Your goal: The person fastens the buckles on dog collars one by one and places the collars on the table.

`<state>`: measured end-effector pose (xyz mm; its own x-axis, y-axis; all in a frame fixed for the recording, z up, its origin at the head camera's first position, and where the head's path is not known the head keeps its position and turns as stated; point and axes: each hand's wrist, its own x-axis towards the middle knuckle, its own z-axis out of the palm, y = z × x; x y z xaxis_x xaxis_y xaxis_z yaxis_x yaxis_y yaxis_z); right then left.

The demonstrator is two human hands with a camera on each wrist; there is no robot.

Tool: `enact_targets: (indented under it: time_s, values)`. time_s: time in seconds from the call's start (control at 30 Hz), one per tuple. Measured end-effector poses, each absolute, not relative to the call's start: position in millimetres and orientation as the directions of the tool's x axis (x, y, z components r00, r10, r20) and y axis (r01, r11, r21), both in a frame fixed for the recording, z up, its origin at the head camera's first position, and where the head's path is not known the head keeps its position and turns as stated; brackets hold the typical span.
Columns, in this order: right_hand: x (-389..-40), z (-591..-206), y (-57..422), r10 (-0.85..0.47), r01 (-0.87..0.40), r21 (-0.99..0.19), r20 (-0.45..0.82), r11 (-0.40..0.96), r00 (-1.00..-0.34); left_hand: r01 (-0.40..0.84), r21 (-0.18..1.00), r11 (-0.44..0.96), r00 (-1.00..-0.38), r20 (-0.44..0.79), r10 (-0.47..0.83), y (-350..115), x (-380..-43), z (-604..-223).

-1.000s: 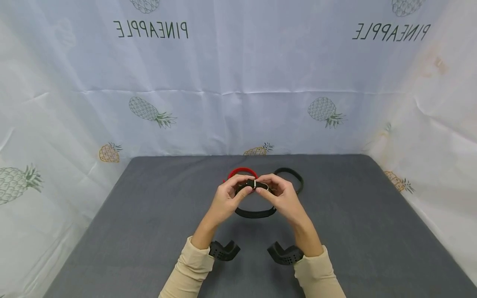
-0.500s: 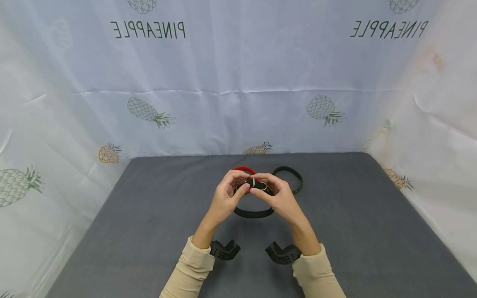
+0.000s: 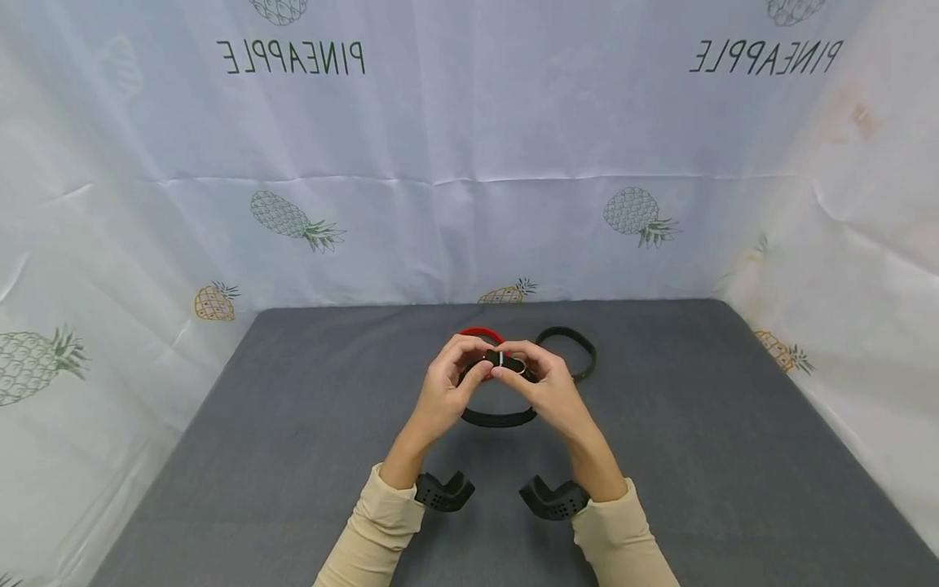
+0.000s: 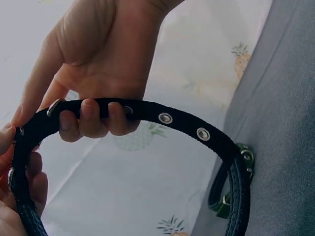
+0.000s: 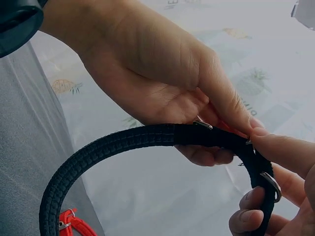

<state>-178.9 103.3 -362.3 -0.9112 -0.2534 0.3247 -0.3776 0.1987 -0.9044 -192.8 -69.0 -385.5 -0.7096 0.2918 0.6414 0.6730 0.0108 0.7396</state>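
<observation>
A black collar [image 3: 499, 419] with a stitched band is held up as a loop between both hands. The left hand [image 3: 444, 383] grips its strap end; in the left wrist view its fingers curl over the strap between metal eyelets [image 4: 166, 118]. From the other side the right hand [image 3: 552, 385] pinches the strap near a metal loop [image 5: 203, 125]. Both thumbs meet close together at a small metal piece at the top of the loop. A metal ring [image 5: 270, 186] shows beside the left hand's fingers in the right wrist view.
Behind the hands lie a red collar [image 3: 480, 333], partly hidden, and a dark green collar [image 3: 587, 346] to its right. The grey table [image 3: 293, 456] ends at a white pineapple-print curtain [image 3: 440, 236]. Black wrist mounts [image 3: 555, 499] hang under the forearms.
The right hand has shifted slightly left and its thumb now sits nearer the left thumb. Both hands keep their hold on the black collar; the camera view has shifted a little.
</observation>
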Motion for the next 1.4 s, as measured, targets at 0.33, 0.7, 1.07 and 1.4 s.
enact_targets:
  time_s: [0.33, 0.7, 1.07, 1.4]
  values:
    - [-178.5, -364.2, 99.8, -0.239, -0.416, -0.882, 0.364, 0.223, -0.900, 0.692, 0.716, 0.086, -0.706, 0.649, 0.283, -71.1, -191.7, -385.4]
    - [-179.6, -365.3, 97.6, -0.220, -0.430, -0.864, 0.380, 0.264, -0.899, 0.721, 0.682, 0.120, -0.684, 0.675, 0.276, -71.7, -192.2, -385.5]
    - [-180.3, -365.1, 99.0, -0.222, -0.444, -0.860, 0.395, 0.250, -0.891, 0.719, 0.680, 0.147, -0.692, 0.679, 0.246, -73.6, -192.2, -382.7]
    - [-180.0, -364.3, 99.9, -0.221, -0.434, -0.859, 0.384, 0.271, -0.897, 0.688, 0.710, 0.150, -0.723, 0.652, 0.229, -74.3, -190.3, -379.9]
